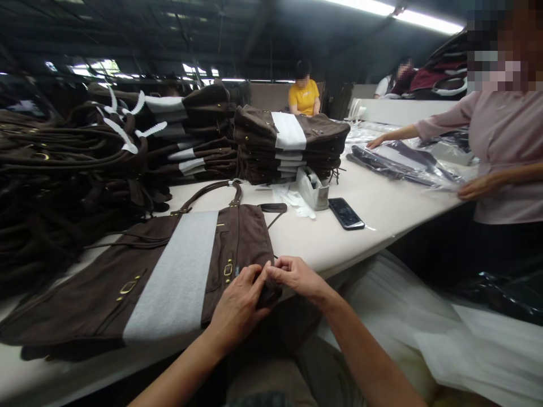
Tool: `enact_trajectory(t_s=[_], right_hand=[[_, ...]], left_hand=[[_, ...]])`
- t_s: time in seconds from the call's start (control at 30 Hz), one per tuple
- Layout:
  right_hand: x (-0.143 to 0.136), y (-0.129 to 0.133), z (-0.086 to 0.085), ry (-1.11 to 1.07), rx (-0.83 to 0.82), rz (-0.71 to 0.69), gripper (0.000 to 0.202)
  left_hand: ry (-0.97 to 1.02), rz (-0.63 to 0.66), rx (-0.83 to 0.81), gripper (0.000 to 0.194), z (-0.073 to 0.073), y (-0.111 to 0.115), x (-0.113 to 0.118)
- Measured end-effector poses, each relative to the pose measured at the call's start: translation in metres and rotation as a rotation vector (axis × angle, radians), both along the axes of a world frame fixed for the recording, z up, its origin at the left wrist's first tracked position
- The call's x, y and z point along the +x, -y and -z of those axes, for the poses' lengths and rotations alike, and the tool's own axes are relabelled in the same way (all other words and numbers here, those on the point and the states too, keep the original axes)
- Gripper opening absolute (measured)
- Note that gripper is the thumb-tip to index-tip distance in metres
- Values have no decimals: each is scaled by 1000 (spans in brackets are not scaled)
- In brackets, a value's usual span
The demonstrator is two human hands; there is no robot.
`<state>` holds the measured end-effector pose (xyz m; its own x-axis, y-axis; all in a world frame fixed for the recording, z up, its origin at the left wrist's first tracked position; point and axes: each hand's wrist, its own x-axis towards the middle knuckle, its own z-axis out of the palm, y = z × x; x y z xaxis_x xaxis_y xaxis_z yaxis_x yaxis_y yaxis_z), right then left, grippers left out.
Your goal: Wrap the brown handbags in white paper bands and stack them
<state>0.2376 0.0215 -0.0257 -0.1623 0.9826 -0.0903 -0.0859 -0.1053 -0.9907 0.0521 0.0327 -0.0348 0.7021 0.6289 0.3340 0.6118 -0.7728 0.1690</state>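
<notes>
Head cam: brown bag (146, 257) lies flat on white table (382, 203), in front of wearer, pale band (176, 277) across its middle. L hand (240, 294) at bag's R end, fingers bent over the edge; R hand (299, 277) just beside, thumb & forefinger drawn in to L fingertips. Can't tell what, if anything, either pinches – too small. Beyond bag: grey tape dispenser (313, 192), w/ black phone (347, 213) nr it. Stacked brown bags (258, 133) behind dispenser, also banded; more piled at L. Far R, co-worker in pink top (509, 141) has both hands at plastic-wrapped item (394, 161).
</notes>
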Motion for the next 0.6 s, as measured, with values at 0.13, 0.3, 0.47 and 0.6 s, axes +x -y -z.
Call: enact_trajectory(t_s=[0.13, 0.3, 0.47, 0.6], right_hand=[[-14, 5, 10, -168, -95, 159, 49], [-18, 10, 22, -351, -151, 193, 71], [-8, -10, 21, 168, -34, 218, 43], [-8, -57, -1, 609, 202, 427, 39]], left_hand=[[-110, 1, 145, 67, 3, 4, 2], [-235, -11, 342, 45, 8, 10, 5], [-286, 41, 480, 44, 12, 7, 6], [-272, 58, 539, 44, 18, 7, 3]])
